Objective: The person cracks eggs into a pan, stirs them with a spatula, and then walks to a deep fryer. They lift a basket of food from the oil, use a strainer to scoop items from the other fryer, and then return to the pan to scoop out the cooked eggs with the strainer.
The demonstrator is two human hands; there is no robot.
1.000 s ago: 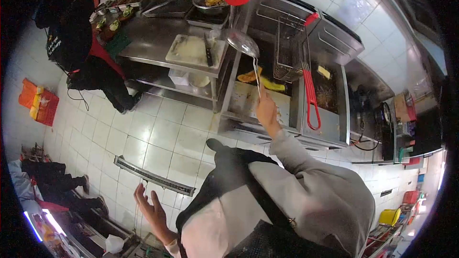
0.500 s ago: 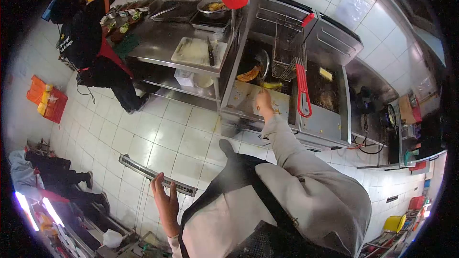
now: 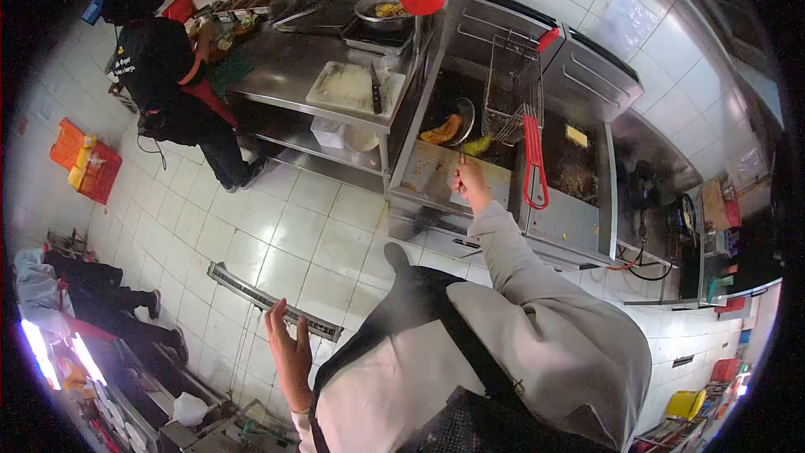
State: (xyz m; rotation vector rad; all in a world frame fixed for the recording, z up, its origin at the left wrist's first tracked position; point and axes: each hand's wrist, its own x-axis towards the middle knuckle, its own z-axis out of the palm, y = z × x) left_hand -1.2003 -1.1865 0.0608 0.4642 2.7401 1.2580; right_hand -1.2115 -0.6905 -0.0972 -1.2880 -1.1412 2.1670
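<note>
Right hand point(image 3: 471, 180) first: its fingers are curled snugly round the handle of a skimmer point(image 3: 469, 113), right over the front ledge of the fryer point(image 3: 423, 169). The skimmer's long axis runs away from the person, handle end near, round head pointing towards the fryer's back, down in the left vat. A browned orange piece point(image 3: 442, 130) lies at the head's left side (on it or merely against it, I can't tell), and a yellow-green piece point(image 3: 479, 146) sits right of the handle. A wire basket point(image 3: 513, 88) is over the fryer, right of the skimmer, red handle point(image 3: 532, 136) pointing back at the person. Over to the left hand point(image 3: 289, 356), well apart from the fryer, fingers and thumb loosely spread! Left of the fryer, a counter point(image 3: 281, 67) carries a white board point(image 3: 335, 91) with a knife point(image 3: 376, 88) on it; farther left stands a person in black point(image 3: 159, 59).
</note>
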